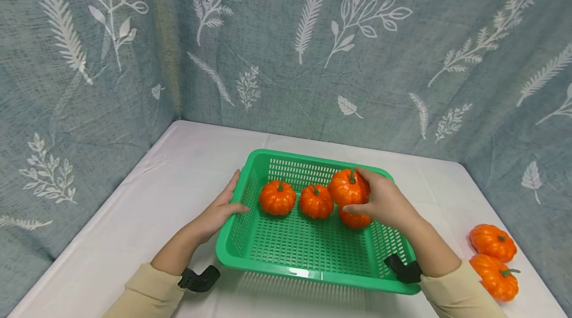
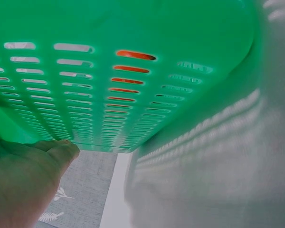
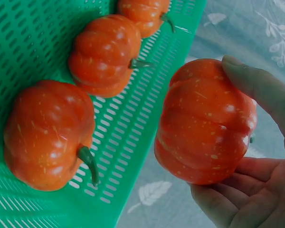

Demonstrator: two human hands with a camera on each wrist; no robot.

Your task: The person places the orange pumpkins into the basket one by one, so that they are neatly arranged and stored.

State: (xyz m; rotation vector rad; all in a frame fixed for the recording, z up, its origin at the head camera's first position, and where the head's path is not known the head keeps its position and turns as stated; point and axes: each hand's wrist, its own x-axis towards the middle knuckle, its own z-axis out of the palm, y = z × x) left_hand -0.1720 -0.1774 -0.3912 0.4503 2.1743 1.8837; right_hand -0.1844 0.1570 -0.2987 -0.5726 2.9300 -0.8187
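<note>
A green plastic basket [image 1: 308,273] with slotted walls sits on the white table. My left hand [image 1: 219,213] grips its left side, thumb over the rim and fingers along the outer wall. In the left wrist view that wall [image 2: 85,19] fills most of the picture, with orange showing through some slots. My right hand [image 1: 386,201] holds a small orange pumpkin [image 1: 347,188] with a green stem, thumb on one side and fingers on the other. This pumpkin [image 3: 206,123] is raised above another pumpkin [image 1: 355,218] at the basket's right. Two more pumpkins, one left [image 1: 277,198] and one central [image 1: 316,202], lie inside.
Two orange pumpkins, one farther back [image 1: 491,242] and one nearer [image 1: 495,277], lie on the white tabletop [image 1: 187,159] at the right, beside my right forearm. Blue-grey curtains [image 1: 277,49] with white leaf prints stand around the table's back and sides.
</note>
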